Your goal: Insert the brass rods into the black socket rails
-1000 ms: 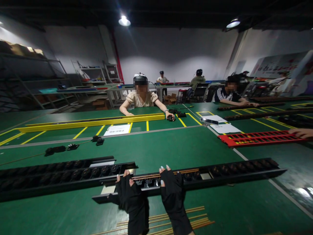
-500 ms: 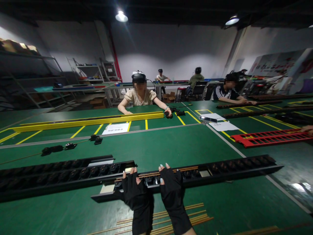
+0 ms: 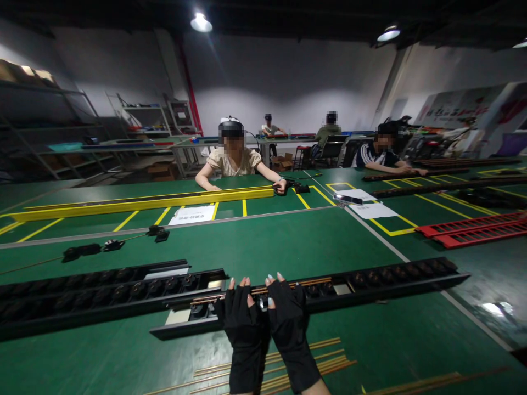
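Black cloth gloves [image 3: 245, 334] cover my left hand [image 3: 242, 310] and my right hand [image 3: 285, 304], but the tips of my fingers poke out. Both hands lie side by side, low over a long black tray [image 3: 349, 300]. It sits right in front of me on the green table [image 3: 164, 362]. Thin gold sticks [image 3: 206, 299] run along the tray and pass under my fingers. I think I lay my hands across them so they stay in line with the tray. My fingers reach out long, not curled into a fist. I cannot tell if either hand pinches a stick, because my gloves hide that part. Dark round parts [image 3: 387, 272] sit in a row inside the tray, and its tall sides likely stop them rolling off. More gold sticks [image 3: 335, 361] lie loose near my wrists, maybe so they are easy to reach.
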Action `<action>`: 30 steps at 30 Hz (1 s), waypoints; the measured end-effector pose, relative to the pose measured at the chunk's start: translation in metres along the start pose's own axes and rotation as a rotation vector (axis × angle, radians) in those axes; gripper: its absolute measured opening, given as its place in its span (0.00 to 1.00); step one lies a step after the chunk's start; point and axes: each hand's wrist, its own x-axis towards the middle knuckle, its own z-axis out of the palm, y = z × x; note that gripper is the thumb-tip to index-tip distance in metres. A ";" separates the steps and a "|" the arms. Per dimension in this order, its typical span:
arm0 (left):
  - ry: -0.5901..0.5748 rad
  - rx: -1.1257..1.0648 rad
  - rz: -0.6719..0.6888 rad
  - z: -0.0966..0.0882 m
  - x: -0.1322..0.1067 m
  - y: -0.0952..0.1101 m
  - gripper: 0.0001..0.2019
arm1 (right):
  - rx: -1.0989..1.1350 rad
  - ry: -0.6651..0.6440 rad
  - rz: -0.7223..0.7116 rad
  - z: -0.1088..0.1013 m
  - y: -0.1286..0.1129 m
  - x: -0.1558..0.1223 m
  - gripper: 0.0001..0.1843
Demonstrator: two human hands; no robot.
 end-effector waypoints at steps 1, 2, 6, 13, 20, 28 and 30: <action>0.010 -0.005 -0.006 -0.001 0.001 0.002 0.18 | 0.000 -0.001 -0.005 0.000 0.000 0.000 0.24; 0.027 -0.015 -0.015 -0.001 0.001 0.004 0.18 | 0.002 -0.002 -0.010 0.000 0.000 0.000 0.23; 0.025 -0.065 0.033 -0.003 0.004 0.014 0.20 | -0.011 0.013 -0.037 0.000 0.003 0.000 0.23; -0.010 -0.069 0.079 0.001 0.004 0.022 0.18 | -0.026 -0.007 -0.073 0.003 0.009 -0.003 0.23; -0.020 -0.124 0.096 0.010 -0.004 0.026 0.20 | 0.036 -0.077 -0.059 0.005 0.011 -0.009 0.24; -0.028 -0.107 0.093 0.016 -0.009 0.021 0.18 | 0.011 -0.082 -0.079 0.009 0.014 -0.012 0.27; -0.037 -0.082 0.085 0.013 -0.008 0.022 0.19 | -0.012 -0.037 -0.069 0.006 0.014 -0.010 0.25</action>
